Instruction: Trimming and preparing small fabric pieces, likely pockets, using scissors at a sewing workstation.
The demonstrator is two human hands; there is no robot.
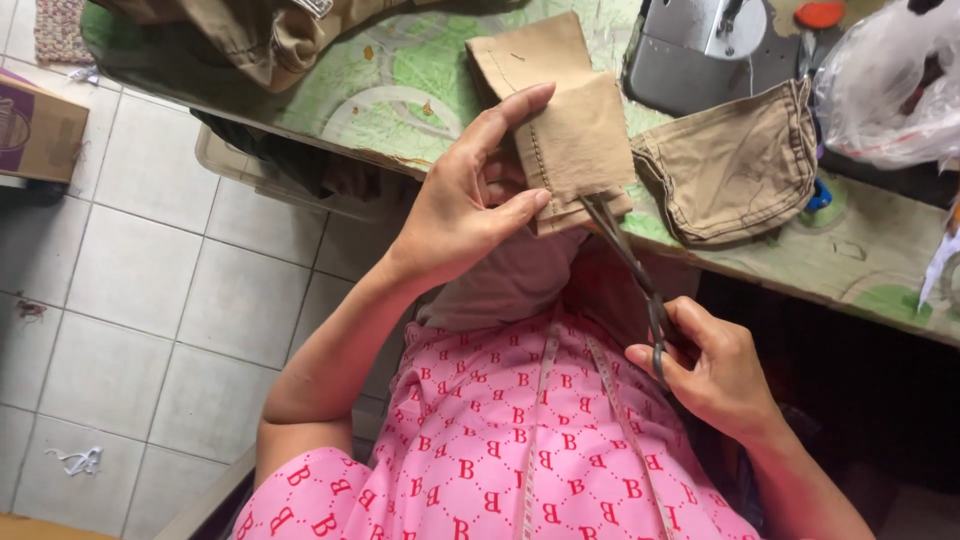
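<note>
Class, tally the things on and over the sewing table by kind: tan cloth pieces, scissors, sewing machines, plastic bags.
Tan cloth pieces: 3
Scissors: 1
Sewing machines: 1
Plastic bags: 1
Total: 6

Matt tan woven cloth piece (572,120), dark metal scissors (630,265), glossy plastic bag (885,85)

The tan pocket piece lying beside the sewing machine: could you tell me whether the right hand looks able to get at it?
Probably not at once: the right hand holds scissors at the folded tan cloth. The tan pocket piece lies uncovered just beyond.
</note>
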